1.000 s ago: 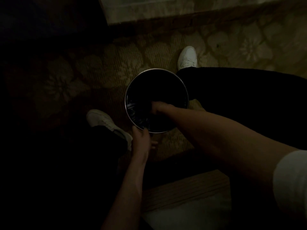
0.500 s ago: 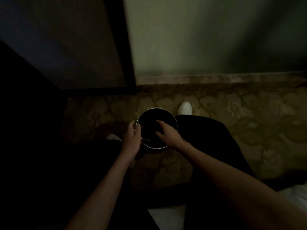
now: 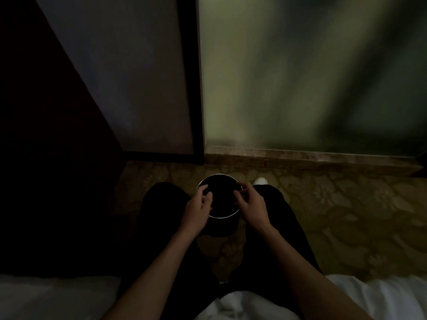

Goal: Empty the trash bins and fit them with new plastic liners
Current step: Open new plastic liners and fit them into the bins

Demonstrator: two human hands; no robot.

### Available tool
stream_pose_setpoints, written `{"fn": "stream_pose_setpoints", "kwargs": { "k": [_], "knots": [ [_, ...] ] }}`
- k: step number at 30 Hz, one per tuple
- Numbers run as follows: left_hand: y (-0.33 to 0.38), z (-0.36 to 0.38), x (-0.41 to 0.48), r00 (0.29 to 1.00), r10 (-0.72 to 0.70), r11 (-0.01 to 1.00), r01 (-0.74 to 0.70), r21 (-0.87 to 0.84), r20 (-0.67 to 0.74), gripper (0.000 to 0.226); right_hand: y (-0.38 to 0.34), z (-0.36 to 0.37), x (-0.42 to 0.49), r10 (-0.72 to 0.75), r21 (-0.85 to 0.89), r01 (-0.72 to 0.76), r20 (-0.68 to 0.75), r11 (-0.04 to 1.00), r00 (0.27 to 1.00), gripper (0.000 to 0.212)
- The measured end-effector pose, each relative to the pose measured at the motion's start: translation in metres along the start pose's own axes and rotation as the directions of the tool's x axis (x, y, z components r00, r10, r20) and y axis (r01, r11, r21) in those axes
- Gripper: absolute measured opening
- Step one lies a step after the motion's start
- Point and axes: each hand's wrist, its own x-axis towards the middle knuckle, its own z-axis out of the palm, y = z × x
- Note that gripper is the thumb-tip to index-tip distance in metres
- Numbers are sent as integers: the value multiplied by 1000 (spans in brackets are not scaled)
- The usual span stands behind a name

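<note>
A small round trash bin [image 3: 223, 217] with a shiny metal rim stands on the carpet between my legs, its inside black in the dim light. My left hand [image 3: 196, 211] sits on the bin's left rim with its fingers curled over the edge. Across from it, my right hand [image 3: 251, 205] holds the right rim, thumb inside and fingers outside. Whether a liner lies inside the bin is too dark to tell.
Just beyond the bin a pale wall [image 3: 300, 77] meets the floral carpet [image 3: 335, 215] at a skirting board. A dark-framed panel [image 3: 138, 88] stands at the left. White bedding [image 3: 381, 296] lies under me at the bottom edge. One white shoe [image 3: 260, 181] shows near the bin.
My right hand came out of the bin and went to its right rim. My left hand shifted to the left rim. The view pulled back and tilted up toward the wall.
</note>
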Motion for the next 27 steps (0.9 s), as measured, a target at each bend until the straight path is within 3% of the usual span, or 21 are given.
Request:
{"fn": "stream_pose_setpoints", "kwargs": {
  "k": [6, 15, 22, 27],
  "knots": [
    [16, -14, -12, 991, -19, 994, 4, -112, -135, 38, -10, -24, -7, -29, -4, 29, -4, 1000, 1000, 24],
    [21, -25, -62, 954, 107, 982, -146, -121, -279, 28, -17, -50, -46, -18, 78, 29, -144, 997, 989, 16],
    [33, -29, -93, 955, 153, 959, -206, -195, -255, 17, -32, -46, -69, -110, 108, 130, -172, 986, 979, 4],
    [51, -40, -88, 958, 147, 940, -213, -266, -247, 22, -51, -41, -65, -122, 220, 165, -197, 962, 973, 10]
  ]
}}
